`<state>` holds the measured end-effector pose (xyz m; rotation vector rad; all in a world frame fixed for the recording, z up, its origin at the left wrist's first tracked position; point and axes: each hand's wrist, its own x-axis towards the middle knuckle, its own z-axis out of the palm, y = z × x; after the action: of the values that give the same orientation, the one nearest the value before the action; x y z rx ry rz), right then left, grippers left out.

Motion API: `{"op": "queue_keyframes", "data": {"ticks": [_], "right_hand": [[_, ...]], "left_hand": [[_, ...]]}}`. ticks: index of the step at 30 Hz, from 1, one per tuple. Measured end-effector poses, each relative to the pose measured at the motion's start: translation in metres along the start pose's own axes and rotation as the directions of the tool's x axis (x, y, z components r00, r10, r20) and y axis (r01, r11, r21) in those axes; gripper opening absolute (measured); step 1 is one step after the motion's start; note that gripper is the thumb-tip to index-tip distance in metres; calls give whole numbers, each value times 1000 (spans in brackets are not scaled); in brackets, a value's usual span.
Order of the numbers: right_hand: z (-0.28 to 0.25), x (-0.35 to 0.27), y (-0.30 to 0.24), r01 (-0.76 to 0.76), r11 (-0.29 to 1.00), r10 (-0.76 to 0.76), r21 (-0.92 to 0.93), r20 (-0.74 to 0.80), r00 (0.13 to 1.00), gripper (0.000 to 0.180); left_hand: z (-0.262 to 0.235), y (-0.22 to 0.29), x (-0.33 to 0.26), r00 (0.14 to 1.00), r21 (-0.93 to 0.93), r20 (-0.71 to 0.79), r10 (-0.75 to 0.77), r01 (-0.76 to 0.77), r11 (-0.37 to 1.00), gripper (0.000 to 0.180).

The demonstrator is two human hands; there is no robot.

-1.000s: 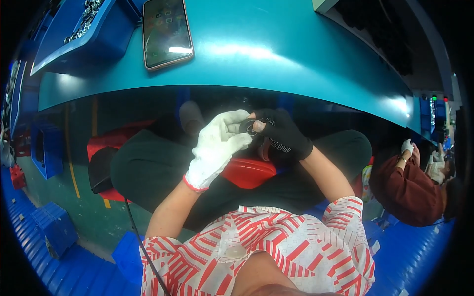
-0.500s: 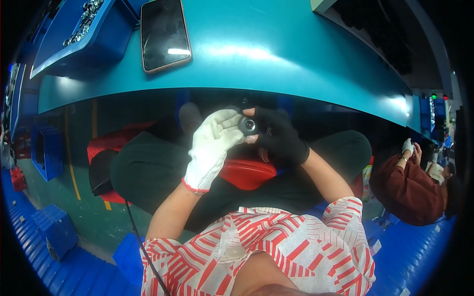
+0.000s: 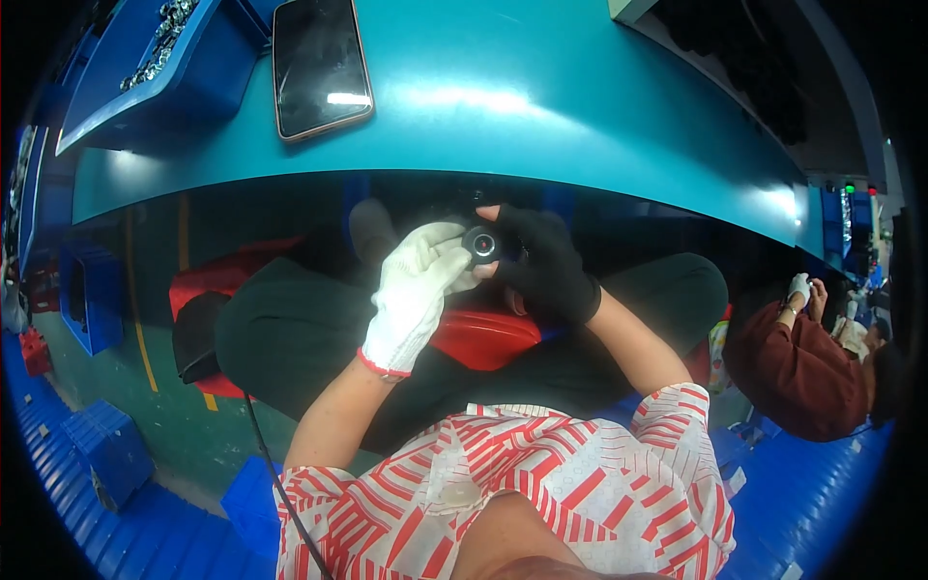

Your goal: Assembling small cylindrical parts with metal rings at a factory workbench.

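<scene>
The white-gloved left hand [image 3: 416,280] is apparently pinching the left rim of a round black part [image 3: 480,245], which is showing a bright ring and a small reddish middle. The right hand [image 3: 546,261], in a black fingerless glove, is curving around the other side with its thumb and index finger spread apart; the thumb is lying at the lower rim, though whether it is pressing there I cannot tell. The part is hovering over the lap, just off the near edge of the teal table [image 3: 522,106].

Good handling here is probably asking for a light grip on the rim only, with the ringed face left uncovered and turned squarely toward the eyes. The right hand's bare fingertips are likely serving better for feeling edges than the knit glove, which is offering a softer, less exact hold.

On the table, a phone [image 3: 322,72] is lying toward the left end, close to the near edge; beside it, a blue bin [image 3: 198,101] of shiny metal pieces [image 3: 159,43] is occupying the left corner. Glare is streaking the tabletop. Yellow lines are marking the green floor [image 3: 179,435], and at right a co-worker in dark red [image 3: 797,377] is sitting.
</scene>
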<state>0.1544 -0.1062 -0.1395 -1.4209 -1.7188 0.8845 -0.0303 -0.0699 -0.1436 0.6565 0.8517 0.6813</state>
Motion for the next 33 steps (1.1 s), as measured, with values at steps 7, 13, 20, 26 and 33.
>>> {"op": "queue_keyframes", "data": {"ticks": [7, 13, 20, 26, 33], "right_hand": [[-9, 4, -5, -185, 936, 191, -300, -9, 981, 37], [-18, 6, -4, 147, 937, -222, -316, -213, 951, 20], [-50, 18, -47, 306, 750, -563, -586, -323, 761, 27], [-49, 73, -29, 129, 760, -385, -637, -282, 879, 21], [-47, 84, -23, 112, 742, -400, -661, -302, 865, 17]], "left_hand": [[-5, -3, 4, 960, 71, -197, 201, -190, 979, 40], [5, 25, 0, 920, -88, -223, 323, -349, 933, 28], [6, 66, -30, 853, -176, -181, 490, -518, 837, 22], [3, 107, -68, 728, -83, -135, 672, -684, 725, 26], [-22, 111, -105, 645, 21, -201, 738, -750, 661, 26]]}}
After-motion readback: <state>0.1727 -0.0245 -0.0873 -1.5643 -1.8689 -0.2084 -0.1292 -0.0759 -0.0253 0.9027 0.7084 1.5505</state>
